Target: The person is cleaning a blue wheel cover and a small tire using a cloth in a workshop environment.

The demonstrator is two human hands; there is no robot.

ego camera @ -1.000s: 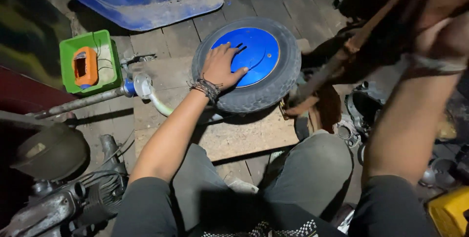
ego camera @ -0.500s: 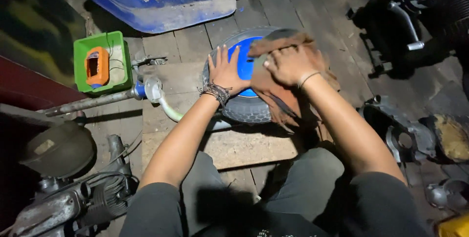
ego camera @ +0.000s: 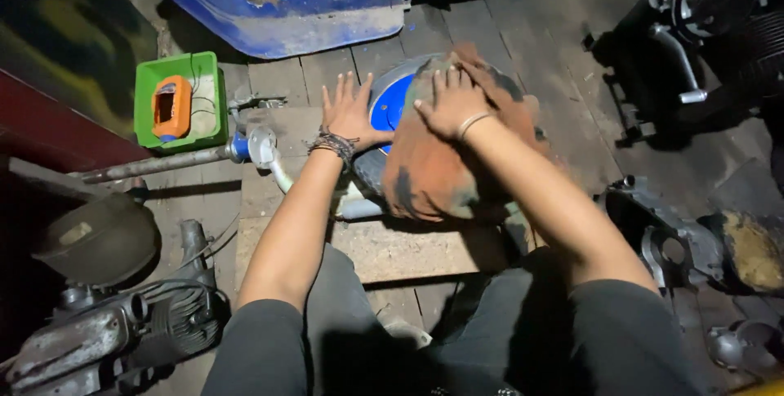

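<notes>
rust-stained brown rag (ego camera: 445, 171) lies pressed under the flat, spread right hand (ego camera: 447, 104), draped over the wheel (ego camera: 384, 110) with its blue hub. just beside it, the left hand (ego camera: 349, 110) rests open, fingers splayed, on the wheel's edge.

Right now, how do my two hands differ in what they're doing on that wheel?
The left hand lies bare and flat, fingers spread, on the edge of the wheel with the blue hub; the right hand presses on a rust-brown rag that covers most of the wheel. The left wrist wears a stack of dark bracelets; the right wrist wears one thin pale band. Both hands are palm down and open, gripping nothing.
</notes>
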